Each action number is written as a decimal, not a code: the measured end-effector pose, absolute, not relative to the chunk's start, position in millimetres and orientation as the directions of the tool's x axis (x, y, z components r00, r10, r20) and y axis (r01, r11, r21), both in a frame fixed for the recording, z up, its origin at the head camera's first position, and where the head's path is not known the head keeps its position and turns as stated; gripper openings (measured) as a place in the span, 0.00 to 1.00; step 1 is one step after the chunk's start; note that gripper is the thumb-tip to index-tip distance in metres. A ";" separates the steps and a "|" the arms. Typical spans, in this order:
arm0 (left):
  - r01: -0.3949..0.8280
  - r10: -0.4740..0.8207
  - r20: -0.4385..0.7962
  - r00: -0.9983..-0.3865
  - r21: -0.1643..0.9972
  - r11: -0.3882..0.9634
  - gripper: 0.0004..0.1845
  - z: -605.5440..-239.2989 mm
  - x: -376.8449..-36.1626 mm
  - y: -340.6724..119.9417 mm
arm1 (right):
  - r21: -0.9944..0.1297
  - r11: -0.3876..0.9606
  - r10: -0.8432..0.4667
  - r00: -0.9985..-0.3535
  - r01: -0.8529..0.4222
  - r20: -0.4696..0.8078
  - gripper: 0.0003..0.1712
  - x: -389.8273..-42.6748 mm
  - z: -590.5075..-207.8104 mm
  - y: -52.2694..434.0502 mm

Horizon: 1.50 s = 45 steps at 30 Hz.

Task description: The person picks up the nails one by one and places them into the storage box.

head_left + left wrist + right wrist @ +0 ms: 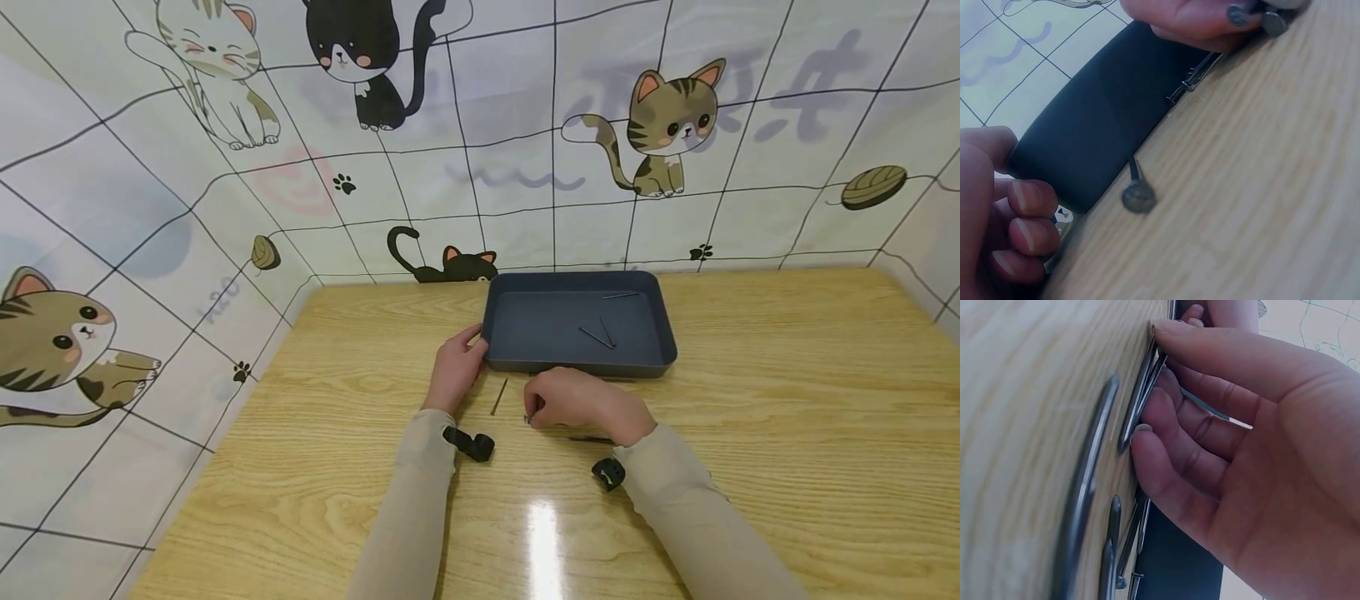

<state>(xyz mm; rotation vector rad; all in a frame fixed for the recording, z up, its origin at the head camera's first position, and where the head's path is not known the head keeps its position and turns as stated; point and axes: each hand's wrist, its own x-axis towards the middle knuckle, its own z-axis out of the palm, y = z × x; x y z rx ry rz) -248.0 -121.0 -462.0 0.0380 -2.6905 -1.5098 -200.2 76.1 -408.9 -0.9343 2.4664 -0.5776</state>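
A dark shallow tray (pixel 577 364) stands on the wooden table, with three thin nails (pixel 597 337) lying inside. My left hand (pixel 467 352) grips the tray's near left corner (pixel 1085 150), thumb at the rim and fingers (pixel 1029 231) curled against the outer wall. My right hand (pixel 536 411) lies just in front of the tray, its fingers (pixel 1166 444) curled and pinching a few nails (pixel 1142 394) against the tabletop. Their heads (pixel 1272 22) show at its fingertips. One loose nail (pixel 498 397) (pixel 1137 194) lies between the two hands.
More nails (pixel 1088 481) lie on the table under and beside my right hand, one (pixel 592 439) near the wrist. Cat-patterned walls (pixel 525 167) close in the table at the back and left. Bare wood (pixel 810 375) stretches to the right.
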 end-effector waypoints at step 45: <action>0.009 -0.040 0.036 -0.999 0.853 0.521 0.23 -461.5 -248.9 -119.5 | -0.648 0.615 -0.648 -0.756 -0.450 -0.090 0.10 -214.4 -395.1 100.6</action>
